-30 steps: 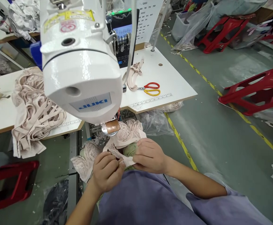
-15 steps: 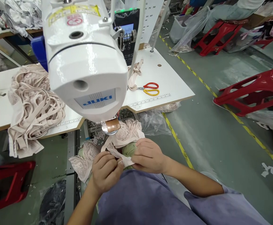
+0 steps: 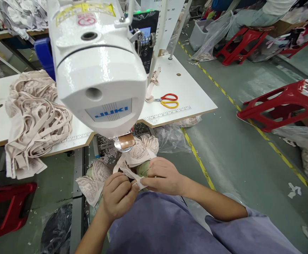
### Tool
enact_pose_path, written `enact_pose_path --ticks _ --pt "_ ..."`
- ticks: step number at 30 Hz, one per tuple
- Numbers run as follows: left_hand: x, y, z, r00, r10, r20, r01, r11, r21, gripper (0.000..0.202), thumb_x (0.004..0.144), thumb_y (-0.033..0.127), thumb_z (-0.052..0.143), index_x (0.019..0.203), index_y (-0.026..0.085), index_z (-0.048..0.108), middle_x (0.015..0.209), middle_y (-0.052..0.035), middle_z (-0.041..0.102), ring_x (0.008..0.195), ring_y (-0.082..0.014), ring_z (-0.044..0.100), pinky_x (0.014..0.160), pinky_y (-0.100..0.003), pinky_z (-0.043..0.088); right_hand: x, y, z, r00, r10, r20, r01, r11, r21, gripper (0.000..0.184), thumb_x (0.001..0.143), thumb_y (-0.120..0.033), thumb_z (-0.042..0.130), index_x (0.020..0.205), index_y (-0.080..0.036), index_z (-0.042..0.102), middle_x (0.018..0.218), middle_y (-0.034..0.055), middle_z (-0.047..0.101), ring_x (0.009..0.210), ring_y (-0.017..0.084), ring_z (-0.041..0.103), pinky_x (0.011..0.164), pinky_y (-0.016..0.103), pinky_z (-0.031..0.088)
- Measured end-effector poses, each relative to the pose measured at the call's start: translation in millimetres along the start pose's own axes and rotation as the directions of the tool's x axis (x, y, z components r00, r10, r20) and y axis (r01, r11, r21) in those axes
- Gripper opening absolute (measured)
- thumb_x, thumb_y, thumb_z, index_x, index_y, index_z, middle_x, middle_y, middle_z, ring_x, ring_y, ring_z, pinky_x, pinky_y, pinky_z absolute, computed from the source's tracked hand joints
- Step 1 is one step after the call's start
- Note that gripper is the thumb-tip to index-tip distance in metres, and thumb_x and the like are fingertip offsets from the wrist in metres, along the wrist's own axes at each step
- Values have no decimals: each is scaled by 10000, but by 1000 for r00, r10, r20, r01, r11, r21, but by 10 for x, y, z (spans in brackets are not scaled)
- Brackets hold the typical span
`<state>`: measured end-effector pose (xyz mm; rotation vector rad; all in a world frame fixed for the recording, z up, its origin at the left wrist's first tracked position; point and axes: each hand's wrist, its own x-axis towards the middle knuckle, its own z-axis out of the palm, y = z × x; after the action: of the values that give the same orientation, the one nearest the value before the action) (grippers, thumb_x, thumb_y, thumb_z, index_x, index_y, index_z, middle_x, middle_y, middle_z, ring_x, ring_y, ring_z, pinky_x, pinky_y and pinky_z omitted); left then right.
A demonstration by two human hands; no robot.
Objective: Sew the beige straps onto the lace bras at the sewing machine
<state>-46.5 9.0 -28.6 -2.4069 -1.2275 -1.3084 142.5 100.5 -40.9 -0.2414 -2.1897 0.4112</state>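
Observation:
Both my hands work a beige lace bra piece (image 3: 140,150) just below the head of a white JUKI sewing machine (image 3: 98,74). My left hand (image 3: 118,195) is curled, its fingers pinching the near edge of the lace. My right hand (image 3: 164,176) is closed on the same edge from the right, pressing it down. The two hands touch at the fingertips. More lace of the same piece (image 3: 93,181) hangs to the left of my left hand. The needle area is hidden behind the machine head.
A heap of beige straps and lace (image 3: 34,116) lies on the white table (image 3: 191,95) at left. Red and yellow scissors (image 3: 170,100) lie at right. Red plastic stools (image 3: 281,104) stand on the green floor, which has a yellow line (image 3: 196,155). Another person sits at the far back right.
The view has shifted slightly, so the machine head sits further right. My hands have stayed on the lace edge, with the right fingers drawn a little closer to the left.

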Motion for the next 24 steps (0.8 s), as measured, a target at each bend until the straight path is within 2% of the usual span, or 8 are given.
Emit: enact_pose_path --ticks 9,15,18,19,21,22,23,24 --pt "-7 16 21 1000 -7 -12 7 1000 -12 181 789 -7 665 796 162 602 631 4 614 676 -139 585 681 -348 576 -40 -20 47 1000 27 3 -27 999 27 168 963 -254 515 829 -209 605 625 -20 582 611 130 492 647 295 410" --pt "-24 0 4 999 -32 12 32 998 -46 178 800 10 664 884 157 609 678 -2 619 699 -141 580 703 -346 568 -57 -14 21 1000 23 -16 -22 997 73 75 904 -159 572 919 -213 622 649 -21 601 608 135 488 616 293 376" --pt "-93 76 64 979 -203 -21 202 979 -23 276 817 69 680 1049 194 597 882 -37 634 870 -179 624 879 -441 553 -84 -29 -8 969 242 52 -247 959 139 144 909 -234 584 767 -211 586 613 -27 533 578 125 458 581 282 341" --pt "-144 122 123 956 -292 -42 292 956 -12 386 816 139 710 1165 209 561 1032 -80 625 1015 -228 616 952 -502 520 -97 -49 -2 907 414 73 -420 882 214 194 917 -275 583 736 -209 563 617 -29 513 574 120 453 568 270 337" --pt "-309 233 320 887 -460 -30 459 888 -21 760 778 353 769 1410 208 374 1355 -194 479 1305 -356 459 1047 -616 422 -122 -118 34 642 750 160 -725 526 445 239 947 -379 548 775 -212 551 660 -28 512 592 116 469 560 244 356" --pt "-425 287 457 853 -520 44 522 852 -37 941 753 461 769 1488 181 252 1461 -242 373 1382 -405 362 1070 -648 381 -131 -166 56 491 835 249 -783 298 546 241 956 -424 528 836 -218 561 702 -23 535 621 120 493 572 236 380" --pt "-562 331 610 823 -553 127 562 826 -47 1050 738 531 756 1521 148 171 1509 -272 308 1409 -432 315 1076 -651 372 -139 -222 70 384 852 356 -786 99 610 250 958 -462 516 906 -224 571 750 -16 562 657 125 517 595 234 406" --pt "-713 361 770 799 -570 189 585 811 -26 1011 771 515 723 1525 137 164 1534 -279 271 1427 -439 286 1087 -643 364 -147 -282 67 335 825 455 -768 -41 639 276 952 -497 516 968 -229 578 788 -9 584 685 131 535 617 237 426"
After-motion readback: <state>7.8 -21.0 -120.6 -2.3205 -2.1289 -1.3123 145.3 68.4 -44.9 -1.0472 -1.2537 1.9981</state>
